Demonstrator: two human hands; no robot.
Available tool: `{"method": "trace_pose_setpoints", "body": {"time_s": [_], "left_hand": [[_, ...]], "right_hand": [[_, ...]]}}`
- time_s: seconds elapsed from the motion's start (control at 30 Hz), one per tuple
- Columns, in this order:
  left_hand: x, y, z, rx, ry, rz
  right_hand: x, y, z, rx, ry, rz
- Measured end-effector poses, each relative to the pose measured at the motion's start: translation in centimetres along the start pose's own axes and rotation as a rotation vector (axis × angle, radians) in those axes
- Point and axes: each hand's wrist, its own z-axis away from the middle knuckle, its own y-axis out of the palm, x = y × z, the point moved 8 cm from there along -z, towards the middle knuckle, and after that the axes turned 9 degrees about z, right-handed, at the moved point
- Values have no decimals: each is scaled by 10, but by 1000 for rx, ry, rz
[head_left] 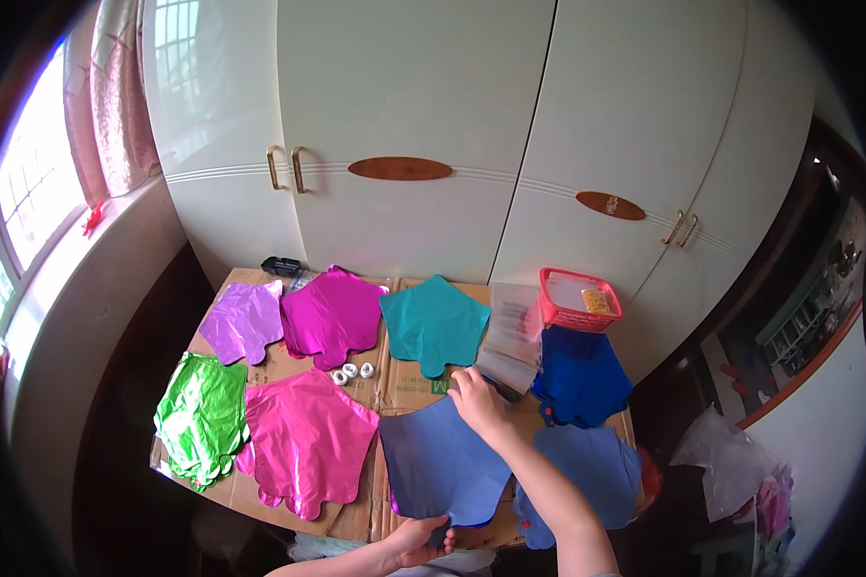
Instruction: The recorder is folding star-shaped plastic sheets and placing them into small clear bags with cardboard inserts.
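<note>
Work judged part-way: foil star pieces set out by colour on the cardboard (351, 519), so sorting looks done; handling of the blue-grey star (443, 457) appears in progress, not finished. No. of pcs left can't be told, as pile depth is mostly hidden; a violet edge at its L side suggests another pc underneath. Blue-grey star located near side, approx. centre, btwn the pink star (310, 438) on L and a 2nd blue-grey pile (601, 471) on R. Laid flat; long axis taken as near–far, w/ far pt. under the R hand (476, 399) and tail directed to near edge, at the L hand (421, 539). L hand: fingers curled narrow about the tail, which seems to be held. R hand: fingers bent, close together over far pt.; whether foil is pinched or only touched can't be told. Far side, L to R: lilac star (242, 322), magenta star (332, 313), teal star (436, 322), clear sleeves (513, 332), red basket (560, 315); all apart from the hands exc. sleeves, just beside R hand. Dark blue pile (582, 375) noted nearer than basket; green star (200, 418) at far L end of near row. White rolls (351, 370) grouped btwn magenta and pink pcs, untouched.
</note>
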Motion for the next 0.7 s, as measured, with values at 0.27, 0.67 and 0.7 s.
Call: {"method": "trace_pose_setpoints", "body": {"time_s": [0.27, 0.67, 0.7], "left_hand": [[1, -3, -6, -35, -42, 84], [-3, -1, 0, -42, -41, -22], [-5, 1, 2, -15, -43, -36]], "right_hand": [[55, 10, 86, 66, -188, -52], [46, 18, 80, 76, -217, 104], [47, 18, 80, 77, -218, 107]]}}
